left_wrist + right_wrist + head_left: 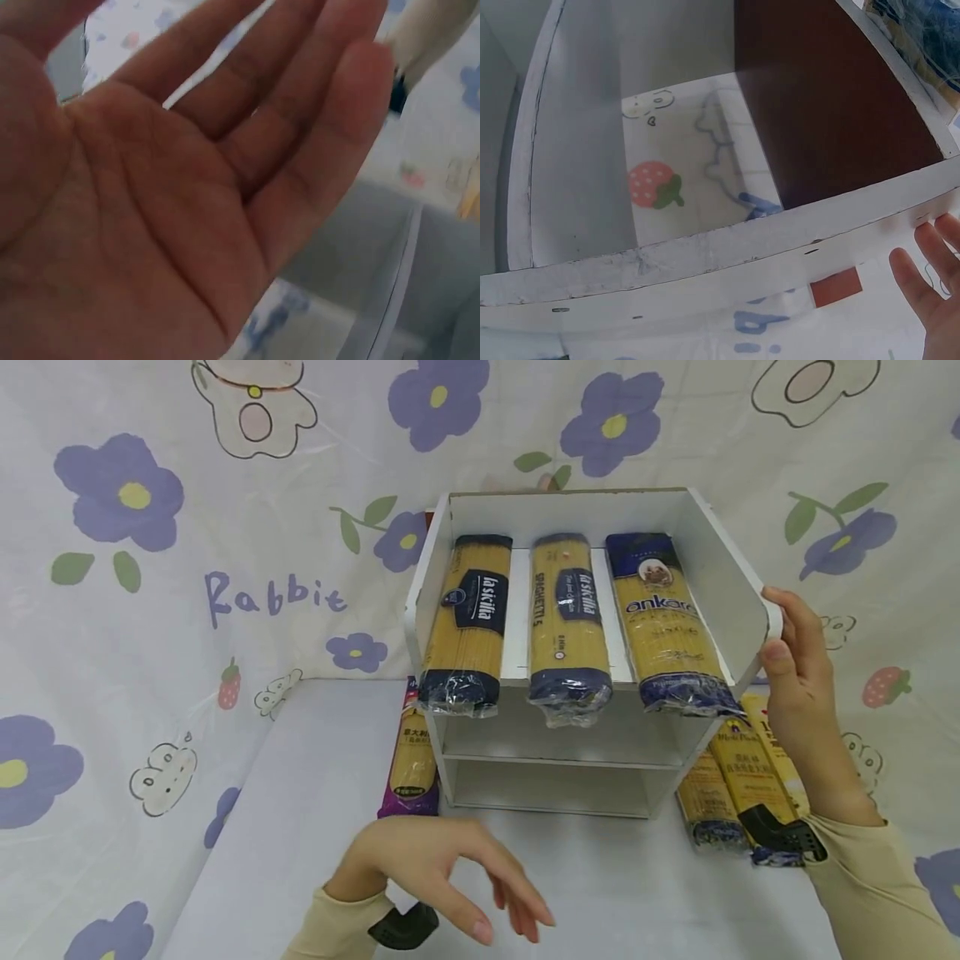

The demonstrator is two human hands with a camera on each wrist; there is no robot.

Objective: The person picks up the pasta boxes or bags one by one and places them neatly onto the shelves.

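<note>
A white tiered shelf (555,760) stands against the patterned cloth. On its sloping top tier lie three spaghetti packs: a La Sicilia pack (468,610) at left, another La Sicilia pack (568,618) in the middle, and an Ankara pack (667,618) at right. My right hand (806,681) grips the front edge of the shelf's right side panel, thumb in front. My left hand (450,868) hovers below the shelf's front with fingers loosely bent, touching nothing. Its bare palm (142,217) fills much of the left wrist view. Shelf compartments (637,262) show in the right wrist view.
A purple-ended pasta pack (412,752) stands beside the shelf's left side. To the right, several yellow pasta packs (750,760) lean close together, partly behind my right forearm. The white tabletop (315,777) extends around the shelf. Behind it hangs a flowered cloth (300,527).
</note>
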